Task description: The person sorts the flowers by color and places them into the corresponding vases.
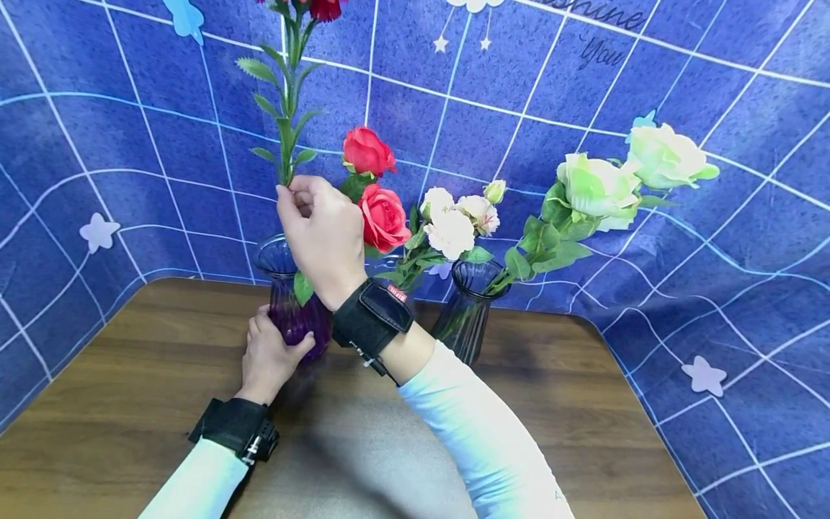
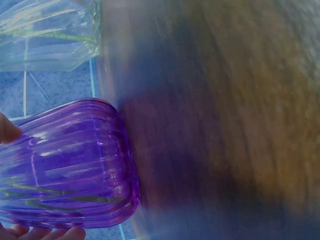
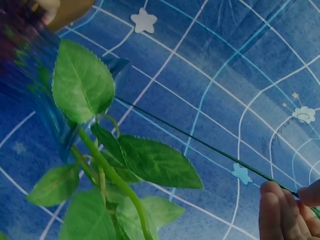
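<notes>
My left hand point(image 1: 267, 360) grips the lower part of a ribbed vase point(image 1: 295, 321), blue at the rim and purple below. In the left wrist view its thumb and fingertips point(image 2: 75, 233) lie on opposite sides of the purple glass point(image 2: 75, 160). My right hand point(image 1: 332, 238) pinches the long green stem of an artificial flower point(image 1: 288, 130) above this vase. The flower's dark red head point(image 1: 326, 9) is cut off by the frame top. In the right wrist view the thin stem point(image 3: 200, 139) runs from the vase's mouth to my fingers. Two red roses point(image 1: 382, 216) rise behind my right hand.
Right of my hands, a dark grey ribbed vase point(image 1: 463, 324) holds pale green roses point(image 1: 596, 187). Cream blossoms point(image 1: 450, 232) stand between the vases, in a clear vase point(image 2: 50, 40) seen in the left wrist view. A blue patterned cloth point(image 1: 194, 144) hangs behind the wooden table point(image 1: 551, 425).
</notes>
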The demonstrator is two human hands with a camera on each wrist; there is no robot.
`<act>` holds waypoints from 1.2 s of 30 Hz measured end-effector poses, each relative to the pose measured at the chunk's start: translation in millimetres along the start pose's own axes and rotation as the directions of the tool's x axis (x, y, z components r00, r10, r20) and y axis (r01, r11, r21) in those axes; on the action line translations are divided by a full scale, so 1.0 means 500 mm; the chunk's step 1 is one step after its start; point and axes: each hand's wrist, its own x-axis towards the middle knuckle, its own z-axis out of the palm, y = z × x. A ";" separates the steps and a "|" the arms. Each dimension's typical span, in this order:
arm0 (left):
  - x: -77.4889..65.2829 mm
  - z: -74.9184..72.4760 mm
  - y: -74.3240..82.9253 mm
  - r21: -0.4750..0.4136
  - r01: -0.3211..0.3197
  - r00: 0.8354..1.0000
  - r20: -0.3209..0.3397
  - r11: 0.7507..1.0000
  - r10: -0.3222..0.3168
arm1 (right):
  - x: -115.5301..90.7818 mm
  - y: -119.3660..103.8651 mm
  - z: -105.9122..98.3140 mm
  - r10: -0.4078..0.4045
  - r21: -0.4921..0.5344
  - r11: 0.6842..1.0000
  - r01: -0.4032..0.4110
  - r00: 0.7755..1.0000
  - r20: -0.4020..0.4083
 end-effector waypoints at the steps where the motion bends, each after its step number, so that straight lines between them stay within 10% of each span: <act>1: 0.000 0.000 0.000 -0.001 0.001 1.000 0.002 1.000 -0.001 | -0.002 -0.001 0.003 0.016 -0.009 1.000 -0.016 1.000 0.015; 11: 0.004 0.005 -0.009 -0.004 -0.022 0.999 -0.024 1.000 0.022 | -0.045 0.039 0.053 0.107 -0.160 0.983 -0.089 0.988 0.107; 23: 0.000 0.006 -0.008 -0.023 -0.034 0.998 -0.050 0.999 0.033 | -0.087 0.105 0.090 0.314 -0.314 0.919 -0.237 0.923 0.224; 36: 0.002 0.006 -0.012 -0.040 -0.026 0.999 -0.041 0.999 0.024 | -0.097 0.118 0.055 0.318 -0.028 0.946 -0.322 0.911 0.261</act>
